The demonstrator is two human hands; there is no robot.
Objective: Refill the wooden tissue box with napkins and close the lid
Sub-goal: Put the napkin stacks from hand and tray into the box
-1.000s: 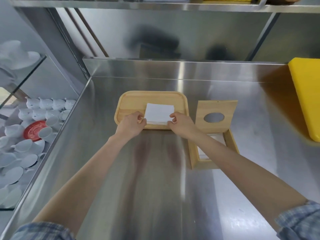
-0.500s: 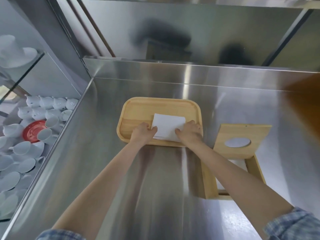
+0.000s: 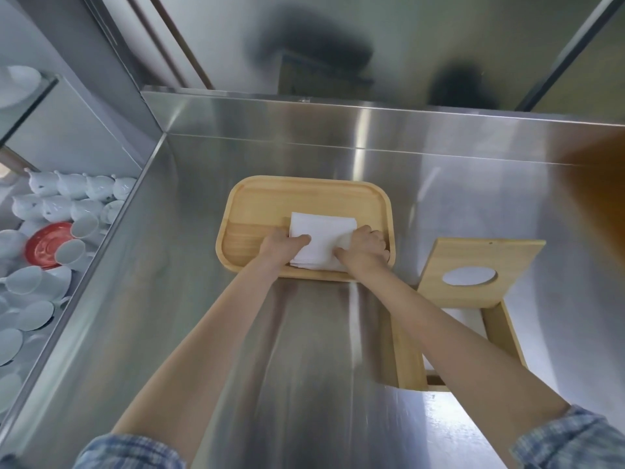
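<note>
Fingers [image 3: 299, 239] of the left hand [image 3: 280, 247] now lie curled over the left edge of the napkins [image 3: 321, 243], thumb on top; a second ago they only touched the stack's side. Right hand [image 3: 363, 247] has done the same: fingers folded over the right edge, knuckles up, pinching the stack from 3 o'clock while the left pinches from 9 o'clock. Both grips have tightened; the stack looks bunched in the middle and its near edge sits a bit ruffled. Cannot tell if it has left the surface yet.

Napkins are on the wooden tray [image 3: 270, 201], in its near-right part, at 12 o'clock from the person. The tray has not shifted on the bench [image 3: 304, 367]; the view has just tilted down and closer.

Wooden tissue box [image 3: 411, 363] stands at 4 o'clock from the tray, well apart from the stack, partly behind the right forearm. Its lid [image 3: 480, 265], with the oval hole, is propped up and open. White shows inside the box, amount unclear.

Judgement: grasp phase is done, lift and carry toward 4 o'clock comes next. Task early: 0 of this stack loaded, lid not closed. Loose sheets may slip on the way.

White cups [image 3: 67, 194] and a red saucer [image 3: 44, 245] sit at 9 o'clock, off the bench.
</note>
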